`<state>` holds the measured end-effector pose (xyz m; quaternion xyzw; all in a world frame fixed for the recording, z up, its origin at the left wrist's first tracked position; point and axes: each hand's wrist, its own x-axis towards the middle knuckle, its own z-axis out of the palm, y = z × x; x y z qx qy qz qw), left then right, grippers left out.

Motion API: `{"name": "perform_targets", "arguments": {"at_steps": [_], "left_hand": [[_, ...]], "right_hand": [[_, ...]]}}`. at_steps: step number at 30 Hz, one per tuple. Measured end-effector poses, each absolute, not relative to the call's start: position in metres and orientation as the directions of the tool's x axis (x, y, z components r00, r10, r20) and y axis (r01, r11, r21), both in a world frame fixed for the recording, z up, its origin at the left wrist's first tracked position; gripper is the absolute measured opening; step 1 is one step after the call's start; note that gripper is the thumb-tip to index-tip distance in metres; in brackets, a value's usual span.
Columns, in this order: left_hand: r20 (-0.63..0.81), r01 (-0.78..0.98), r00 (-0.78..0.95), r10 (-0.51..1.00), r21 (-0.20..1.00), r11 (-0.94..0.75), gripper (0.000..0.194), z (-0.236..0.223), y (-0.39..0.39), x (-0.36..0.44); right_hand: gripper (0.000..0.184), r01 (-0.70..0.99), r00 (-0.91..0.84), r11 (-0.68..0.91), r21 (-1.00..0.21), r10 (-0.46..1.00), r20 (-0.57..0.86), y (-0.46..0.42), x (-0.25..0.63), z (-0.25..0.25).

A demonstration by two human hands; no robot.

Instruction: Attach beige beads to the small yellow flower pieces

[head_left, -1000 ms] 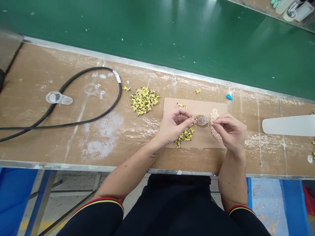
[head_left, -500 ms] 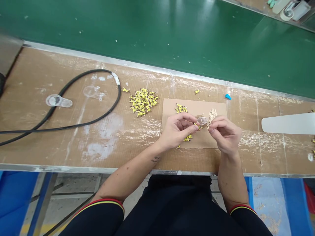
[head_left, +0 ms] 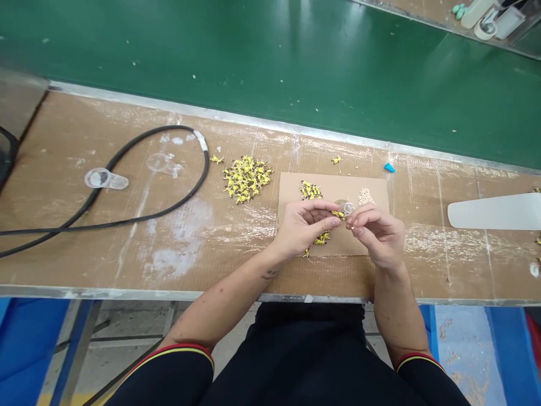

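Between thumb and fingers, my left hand (head_left: 302,226) pinches a small yellow figure (head_left: 339,214) with dark ends. My right hand (head_left: 380,234) is closed in a pinch just to its right, with a tiny pale piece at the fingertips, mostly hidden. Just behind the fingertips stands a small clear plastic cup (head_left: 348,208). A heap of tiny beige pieces (head_left: 364,197) lies beyond my right hand. Under both hands is a flat cardboard sheet (head_left: 338,183), carrying one group of yellow figures (head_left: 310,190) behind my left hand and more figures (head_left: 322,238) in front.
Left of the sheet lies a larger pile of yellow figures (head_left: 247,177). A black cable (head_left: 158,211) loops past a clear plastic scoop-shaped piece (head_left: 105,179). A blue cone-shaped tip (head_left: 389,167) and a long white blade-like object (head_left: 492,212) lie rightward. Beyond runs a green surface (head_left: 253,62).
My right hand has moved left, away from the beige heap, to the fingertips of my left hand. The left hand has stayed nearly in place; the yellow figure shows more clearly. The view has shifted slightly.
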<state>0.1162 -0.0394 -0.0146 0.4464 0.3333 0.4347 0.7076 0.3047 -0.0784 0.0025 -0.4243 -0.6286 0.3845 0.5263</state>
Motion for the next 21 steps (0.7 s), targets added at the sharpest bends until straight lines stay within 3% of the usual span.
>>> {"name": "perform_targets", "arguments": {"at_steps": [4, 13, 18, 21], "left_hand": [[-0.058, -0.313, 0.394, 0.917, 0.930, 0.193, 0.038, -0.017, -0.042, 0.117], [0.164, -0.153, 0.271, 0.948, 0.980, -0.126, 0.021, -0.020, -0.049, 0.118], [0.431, -0.040, 0.250, 0.867, 0.900, -0.435, 0.005, -0.018, -0.044, 0.114], [0.491, 0.008, 0.225, 0.842, 0.863, -0.505, 0.004, -0.017, -0.042, 0.113]], "right_hand": [[0.005, 0.091, -0.064, 0.325, -0.941, 0.945, 0.320, -0.078, 0.301, 0.004], [0.012, 0.015, 0.046, 0.261, -0.965, 0.964, 0.261, -0.077, 0.293, 0.005], [0.009, -0.023, 0.071, 0.272, -0.962, 0.960, 0.270, -0.077, 0.291, 0.004], [0.007, 0.018, 0.060, 0.283, -0.959, 0.957, 0.283, -0.077, 0.291, 0.003]]}}
